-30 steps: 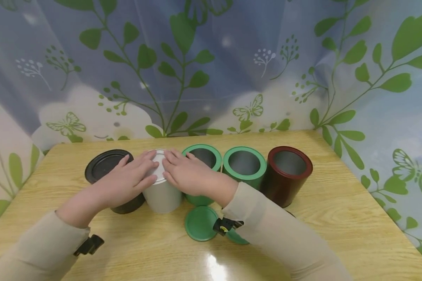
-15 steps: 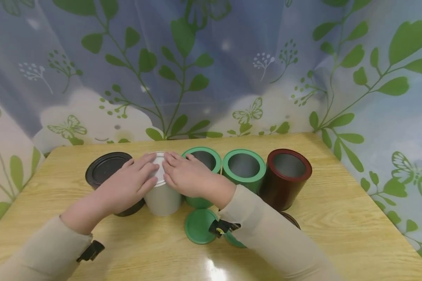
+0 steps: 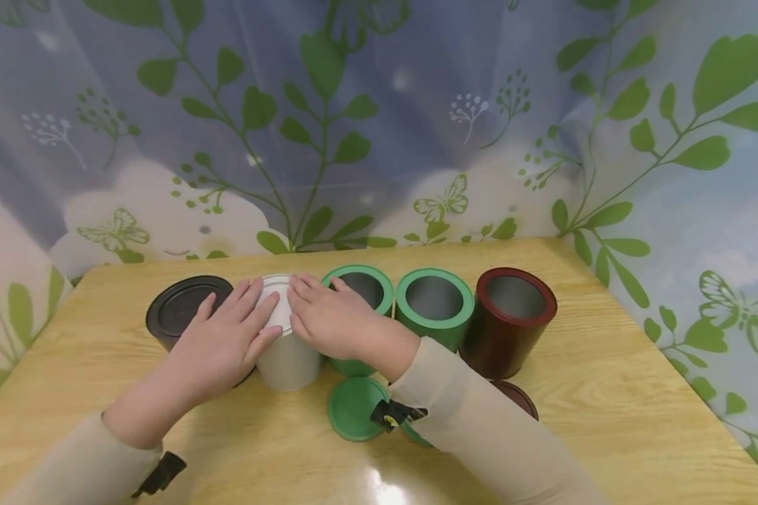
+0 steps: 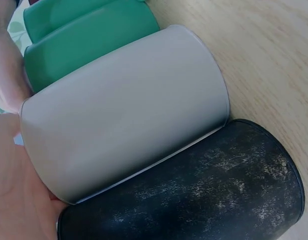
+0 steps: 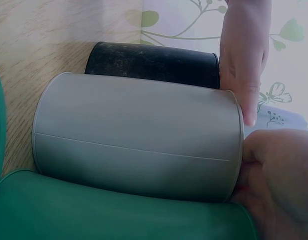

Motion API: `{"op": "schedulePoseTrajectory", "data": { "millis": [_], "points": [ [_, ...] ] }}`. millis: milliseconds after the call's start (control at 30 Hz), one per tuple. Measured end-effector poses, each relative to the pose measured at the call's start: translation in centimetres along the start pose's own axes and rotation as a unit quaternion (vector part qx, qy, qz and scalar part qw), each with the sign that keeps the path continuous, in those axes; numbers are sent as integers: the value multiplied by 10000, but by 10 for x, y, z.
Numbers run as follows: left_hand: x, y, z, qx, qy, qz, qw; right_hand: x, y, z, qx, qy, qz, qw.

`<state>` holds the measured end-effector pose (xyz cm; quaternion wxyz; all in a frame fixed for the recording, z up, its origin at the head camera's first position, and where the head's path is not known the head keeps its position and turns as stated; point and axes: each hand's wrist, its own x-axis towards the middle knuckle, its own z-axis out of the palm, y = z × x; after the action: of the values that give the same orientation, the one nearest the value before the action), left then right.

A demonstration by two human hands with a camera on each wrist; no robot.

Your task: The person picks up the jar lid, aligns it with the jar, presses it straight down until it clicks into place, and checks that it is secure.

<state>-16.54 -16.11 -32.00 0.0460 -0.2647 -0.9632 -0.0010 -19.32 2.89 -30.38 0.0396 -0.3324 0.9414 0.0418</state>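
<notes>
My left hand [image 3: 217, 344] lies across the left edge of the white lid [image 3: 278, 312] on a pale grey can [image 3: 288, 365], fingers straight. From the other side, my right hand [image 3: 331, 319] rests its fingertips on the lid's right edge. In the left wrist view the grey can [image 4: 129, 110] stands upright between a green can [image 4: 94, 45] and a scuffed black can [image 4: 193, 195]. The right wrist view shows the right hand [image 5: 278, 180] at the grey can's [image 5: 139, 130] top rim. The black can's lid [image 3: 180, 308] is partly behind my left hand.
Right of the grey can stand a green can [image 3: 352, 367] partly covered by my right arm, another green can [image 3: 434, 328] and a dark red can [image 3: 495, 347], all uncovered. In front lie a green lid [image 3: 350, 414], another half-hidden green lid [image 3: 415, 436] and a dark red lid [image 3: 523, 401].
My left hand has shifted slightly left and nearer, its fingers a little straighter. The right hand keeps its place on the white lid. The cans stand as before.
</notes>
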Motion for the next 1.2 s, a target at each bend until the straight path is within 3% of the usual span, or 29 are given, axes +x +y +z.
{"op": "schedulePoseTrajectory", "data": {
  "millis": [433, 667, 800, 1000, 1200],
  "points": [
    [0, 5, 9, 283, 446, 0, 9986, -4, 0, 2, -33, -54, 18, 10000],
    [-3, 6, 11, 663, 1117, -59, 9915, -1, 0, 3, 62, 104, -1, 9999],
    [-6, 9, 14, 832, 1716, 14, 9816, -2, -2, 2, 78, 63, 17, 9999],
    [-6, 14, 17, 1205, 2766, 247, 9531, -3, -2, 2, 5, 29, 69, 10000],
    [-5, 18, 17, 1318, 3186, 429, 9377, -3, -2, 3, -29, 112, 45, 9999]
  ]
}}
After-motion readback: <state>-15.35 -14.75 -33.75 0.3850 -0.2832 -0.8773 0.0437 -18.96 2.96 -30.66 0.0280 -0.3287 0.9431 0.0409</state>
